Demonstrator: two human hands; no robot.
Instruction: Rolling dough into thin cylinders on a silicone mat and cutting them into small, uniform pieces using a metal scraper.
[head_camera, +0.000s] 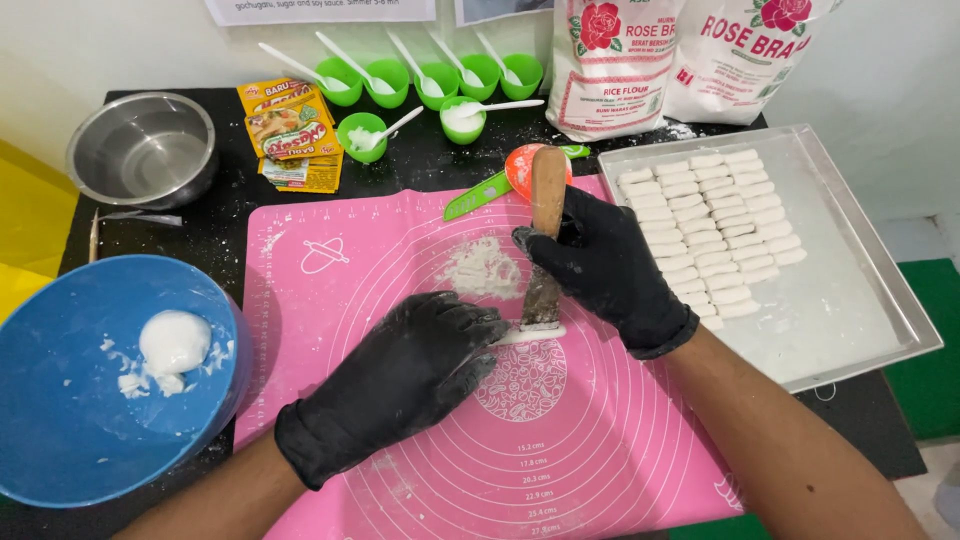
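Two black-gloved hands work mid-mat: my right hand (600, 262) has its fingers clamped on the wooden-handled metal scraper (545, 250), blade down on the thin white dough rope (528, 335). My left hand (410, 375) lies flat with fingers together, steadying the rope on the pink silicone mat (400, 250). Cut pieces fill the steel tray (850, 300) at the worktop's right edge.

The scene is brightly and evenly lit from above, with colours vivid and no dim corners; shadows are soft and short, showing only as faint dark patches under the gloved hands on the pink mat (620, 440) and beneath the rim of the blue bowl (60, 400). Mild glare sits on the steel bowl (145, 150) and along the metal tray (860, 300); focus is sharp throughout, with slight wide-angle bending of straight edges toward the frame's borders and no motion blur.
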